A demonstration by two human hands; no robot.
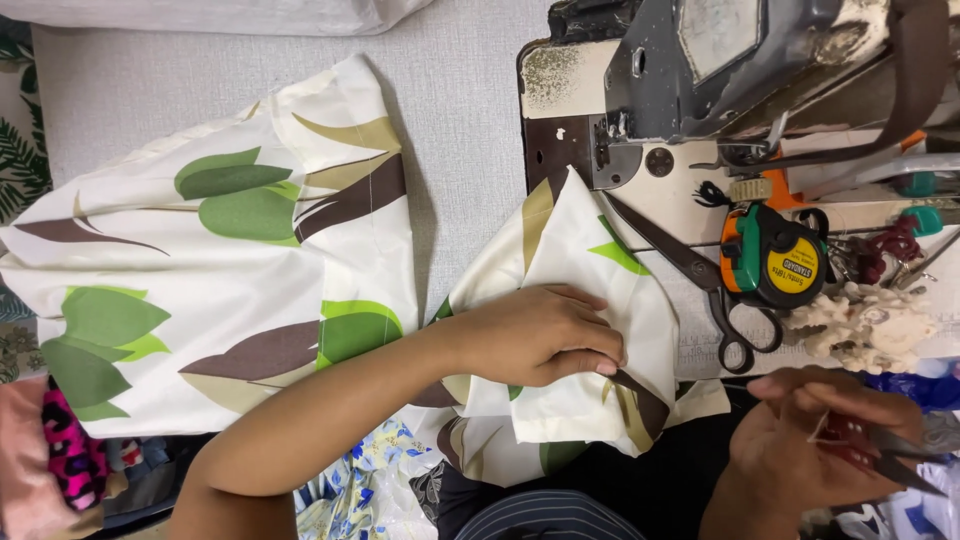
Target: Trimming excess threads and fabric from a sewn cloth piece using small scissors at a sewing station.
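Head view: my left hand (545, 335) presses flat on folded leaf-print cloth (590, 330), frame centre; right hand (815, 440) pinches thread snips (880, 455), lower right. Keep fold pinned, cut close beside seam.

Cream cloth (590, 300) printed with green and brown leaves; orange-and-green tape measure (770, 262) with a yellow label; black-handled scissors (700, 275); grey counter (460, 110).

You look down on a pale grey woven table surface (470, 90) under soft, even light. At your upper right sits a worn cream and grey metal sewing machine (700, 70). Dark green fern-patterned cloth (20, 150) edges the far left.
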